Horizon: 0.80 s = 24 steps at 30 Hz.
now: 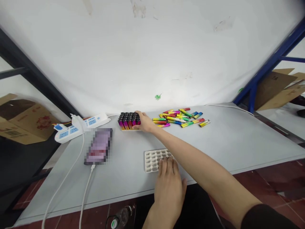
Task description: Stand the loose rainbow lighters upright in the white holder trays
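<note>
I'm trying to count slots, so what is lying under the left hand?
Under the left hand is part of a pale tray. Rows of holes show on its left; the fingers cover its near right part, so any holes there can't be seen.

**Two Letters on a Cardboard Box**

We can read "TA" in dark capitals on the open cardboard box (pixel 274 82) at the right, high on its brown side; whether the letters form a whole word or part of one, we cannot tell. Lower on the same box we see fainter marks, too blurred for us to read. On the cardboard box at the left (pixel 33 122) we find a red printed emblem (pixel 44 122), red characters above it and a block of small print, none of it legible to us. We also spot a round green-and-white label (pixel 114 223) at the bottom edge, its lettering too small to read.
</note>
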Each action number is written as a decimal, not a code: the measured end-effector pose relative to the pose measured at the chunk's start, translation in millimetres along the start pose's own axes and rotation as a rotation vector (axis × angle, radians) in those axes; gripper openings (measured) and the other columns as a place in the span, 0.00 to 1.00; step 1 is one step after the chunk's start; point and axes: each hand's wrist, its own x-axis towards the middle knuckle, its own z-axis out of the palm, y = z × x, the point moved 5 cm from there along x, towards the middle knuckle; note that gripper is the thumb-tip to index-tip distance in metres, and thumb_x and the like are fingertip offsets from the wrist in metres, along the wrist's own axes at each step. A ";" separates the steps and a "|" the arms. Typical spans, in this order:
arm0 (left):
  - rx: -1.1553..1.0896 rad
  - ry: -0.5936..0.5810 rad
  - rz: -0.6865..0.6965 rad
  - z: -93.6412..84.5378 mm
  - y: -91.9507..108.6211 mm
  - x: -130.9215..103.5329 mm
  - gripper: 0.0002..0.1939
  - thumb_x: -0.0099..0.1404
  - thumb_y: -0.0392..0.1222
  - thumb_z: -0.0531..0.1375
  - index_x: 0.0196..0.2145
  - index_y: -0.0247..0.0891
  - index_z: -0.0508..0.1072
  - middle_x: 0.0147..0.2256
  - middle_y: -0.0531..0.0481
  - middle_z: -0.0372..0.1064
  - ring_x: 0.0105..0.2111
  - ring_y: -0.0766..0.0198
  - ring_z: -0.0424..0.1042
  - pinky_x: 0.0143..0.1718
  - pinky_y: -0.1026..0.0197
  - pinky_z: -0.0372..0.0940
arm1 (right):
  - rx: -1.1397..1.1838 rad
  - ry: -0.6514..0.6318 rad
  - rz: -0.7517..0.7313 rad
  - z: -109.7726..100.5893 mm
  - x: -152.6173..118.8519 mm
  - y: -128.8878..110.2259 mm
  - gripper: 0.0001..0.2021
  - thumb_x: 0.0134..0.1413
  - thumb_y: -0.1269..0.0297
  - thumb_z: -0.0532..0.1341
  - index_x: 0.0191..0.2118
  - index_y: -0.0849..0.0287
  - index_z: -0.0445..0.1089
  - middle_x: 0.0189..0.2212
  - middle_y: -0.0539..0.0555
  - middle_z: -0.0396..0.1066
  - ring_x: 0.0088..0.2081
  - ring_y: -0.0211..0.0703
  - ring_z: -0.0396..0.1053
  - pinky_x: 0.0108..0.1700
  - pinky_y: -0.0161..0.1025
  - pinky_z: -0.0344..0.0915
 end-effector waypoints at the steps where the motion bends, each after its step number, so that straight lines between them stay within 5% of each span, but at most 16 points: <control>1: -0.003 -0.008 0.003 3.0 4.3 6.2 0.29 0.63 0.40 0.60 0.61 0.36 0.62 0.60 0.31 0.61 0.63 0.35 0.57 0.62 0.30 0.57 | -0.004 -0.010 0.015 2.7 7.1 -1.6 0.45 0.50 0.55 0.69 0.68 0.56 0.47 0.59 0.67 0.59 0.54 0.60 0.68 0.55 0.52 0.64; 6: -0.002 0.075 0.046 16.1 11.0 23.9 0.30 0.62 0.35 0.58 0.62 0.39 0.61 0.62 0.31 0.58 0.64 0.36 0.55 0.54 0.33 0.68 | -0.069 0.002 0.025 -7.5 11.3 -1.7 0.48 0.51 0.51 0.68 0.70 0.57 0.42 0.66 0.69 0.49 0.62 0.67 0.59 0.57 0.56 0.61; 9: 0.117 0.073 0.132 16.0 10.6 31.9 0.23 0.64 0.34 0.57 0.57 0.37 0.66 0.63 0.30 0.55 0.65 0.36 0.55 0.48 0.38 0.72 | -0.120 0.147 -0.027 -44.1 -12.8 15.1 0.40 0.59 0.49 0.62 0.69 0.64 0.48 0.63 0.69 0.56 0.61 0.63 0.59 0.58 0.54 0.59; 13: 0.295 0.052 0.236 4.9 8.6 54.4 0.19 0.66 0.33 0.56 0.55 0.37 0.68 0.60 0.34 0.61 0.60 0.42 0.63 0.47 0.44 0.73 | -0.351 0.431 0.016 -108.1 -63.9 60.4 0.17 0.65 0.58 0.56 0.52 0.63 0.71 0.49 0.63 0.68 0.53 0.56 0.63 0.58 0.50 0.58; 16: 0.359 0.035 0.319 -3.9 7.9 80.4 0.14 0.67 0.33 0.56 0.50 0.37 0.71 0.56 0.37 0.67 0.54 0.47 0.68 0.50 0.45 0.69 | -0.528 0.560 0.142 -136.5 -100.9 97.9 0.15 0.63 0.57 0.57 0.46 0.62 0.75 0.45 0.64 0.69 0.49 0.59 0.62 0.54 0.52 0.59; 19: 0.282 0.017 0.411 -11.9 4.8 103.0 0.12 0.69 0.40 0.57 0.49 0.39 0.72 0.53 0.40 0.69 0.52 0.48 0.68 0.51 0.42 0.65 | -0.609 0.536 0.156 -138.9 -123.1 122.7 0.17 0.58 0.52 0.62 0.44 0.61 0.75 0.45 0.63 0.69 0.48 0.61 0.61 0.51 0.54 0.60; 24: -0.041 0.038 0.371 -26.1 -17.7 116.9 0.15 0.66 0.45 0.61 0.50 0.42 0.70 0.52 0.47 0.71 0.53 0.54 0.65 0.54 0.49 0.63 | -0.479 0.511 0.023 -134.9 -131.8 130.4 0.07 0.59 0.60 0.61 0.38 0.57 0.73 0.41 0.59 0.72 0.46 0.56 0.62 0.50 0.52 0.61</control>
